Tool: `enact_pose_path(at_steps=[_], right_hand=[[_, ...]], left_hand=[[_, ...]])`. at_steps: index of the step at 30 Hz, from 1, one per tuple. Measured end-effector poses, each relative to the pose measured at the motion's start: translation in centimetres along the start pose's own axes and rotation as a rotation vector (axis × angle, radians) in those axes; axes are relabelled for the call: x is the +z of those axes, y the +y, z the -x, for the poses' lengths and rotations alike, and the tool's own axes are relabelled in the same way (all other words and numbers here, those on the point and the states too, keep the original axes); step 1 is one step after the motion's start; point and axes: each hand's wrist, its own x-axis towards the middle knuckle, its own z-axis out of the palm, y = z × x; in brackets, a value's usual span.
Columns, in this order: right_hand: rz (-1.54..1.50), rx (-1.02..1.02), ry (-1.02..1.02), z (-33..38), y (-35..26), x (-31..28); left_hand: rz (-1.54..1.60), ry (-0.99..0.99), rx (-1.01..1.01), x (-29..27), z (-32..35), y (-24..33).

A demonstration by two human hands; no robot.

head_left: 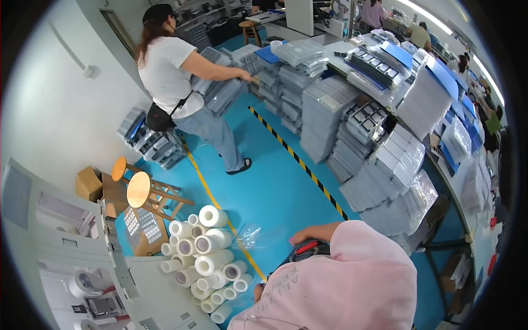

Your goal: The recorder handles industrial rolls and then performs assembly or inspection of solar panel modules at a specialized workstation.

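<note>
My right hand (300, 235) is bent at the edge of a black thing with a red strip (308, 248), its fingers closed on it; its kind does not show clearly. Only a small part of my left hand (258, 291) shows beside my pink shirt (341, 280), and its fingers are mostly hidden. Left of that hand, several white film rolls (212, 264) stand bunched on the floor. Farther off, a person in a white top (170, 63) carries clear plastic trays (220, 91), with an arm stretched toward the stacks.
High stacks of clear plastic trays (327, 115) line the right side by a long table (467, 203). Wooden stools (140, 190), cardboard boxes (88, 184) and more trays (157, 144) stand at left. Yellow and striped tape lines cross the blue floor (264, 187); a crumpled clear sheet (250, 235) lies there.
</note>
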Motion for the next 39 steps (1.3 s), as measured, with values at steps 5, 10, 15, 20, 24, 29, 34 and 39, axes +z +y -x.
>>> enact_pose_path(at_steps=[5,10,15,20,24,29,34,39], right_hand=[[0.092,-0.114,-0.171,-3.5,2.3,2.2],[0.065,-0.233,0.066,-4.7,8.7,4.8],[-0.023,-0.080,0.095,8.4,3.1,0.8],[-0.111,-0.068,0.594,8.9,10.8,4.6],[-0.226,0.269,0.603,13.1,9.0,5.7],[-0.532,-0.066,0.778,12.0,12.4,2.5],[-0.406,0.404,0.910,18.6,8.2,-4.3],[-0.459,0.301,0.628,19.3,8.2,2.8]], left_hand=[[-0.170,-0.271,-0.535,1.1,0.5,1.8],[-0.208,-0.279,-0.414,3.6,-0.4,3.7],[-0.156,-0.249,-0.415,2.3,0.6,7.0],[-0.026,-0.331,-0.198,2.7,-3.0,9.8],[-0.236,-0.754,-0.019,6.8,-8.4,8.0],[-0.380,-1.014,0.498,15.7,-21.3,23.1],[-0.499,-0.934,0.653,16.9,-31.3,28.3],[-0.495,-0.780,0.702,13.9,-39.3,32.5]])
